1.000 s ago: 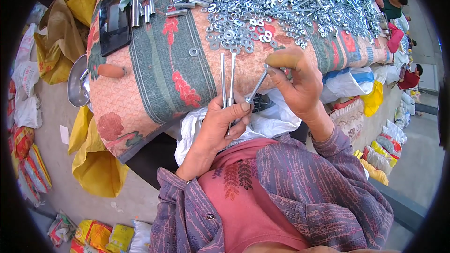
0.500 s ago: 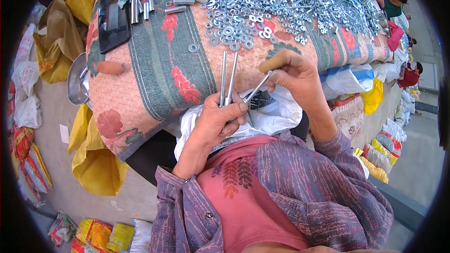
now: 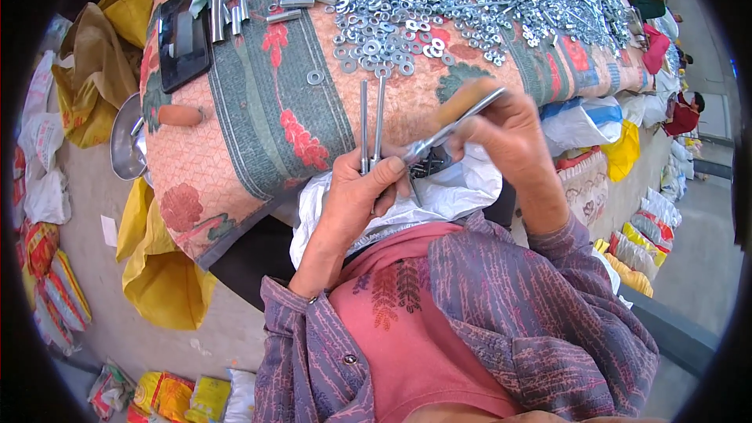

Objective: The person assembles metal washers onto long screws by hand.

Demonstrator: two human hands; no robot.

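My left hand (image 3: 356, 192) is closed round several thin metal rods (image 3: 364, 121), two of them standing up from the fist. One of these seems to carry a washer-like ring at its top. Between my hands lies another metal rod (image 3: 474, 112), tilted up to the right; its lower end meets my left thumb. My right hand (image 3: 513, 137), partly smeared by motion, grips this rod; a tan cover (image 3: 468, 99) sits on one finger. Below them an open white sack (image 3: 462, 188) holds dark pieces that I cannot make out.
Ahead, the patterned cloth (image 3: 235, 133) covers a table. It bears piled washers (image 3: 376, 43), metal sleeves (image 3: 294, 4), long bolts (image 3: 572, 0), a dark tablet-like device (image 3: 186, 43) and a wooden handle (image 3: 180, 115). A metal bowl (image 3: 121, 145) is at the left edge. Co-workers sit at far right.
My right hand has shifted slightly right, and the rod in it now shows more length and extends further up and right. My left hand keeps its hold with little movement.
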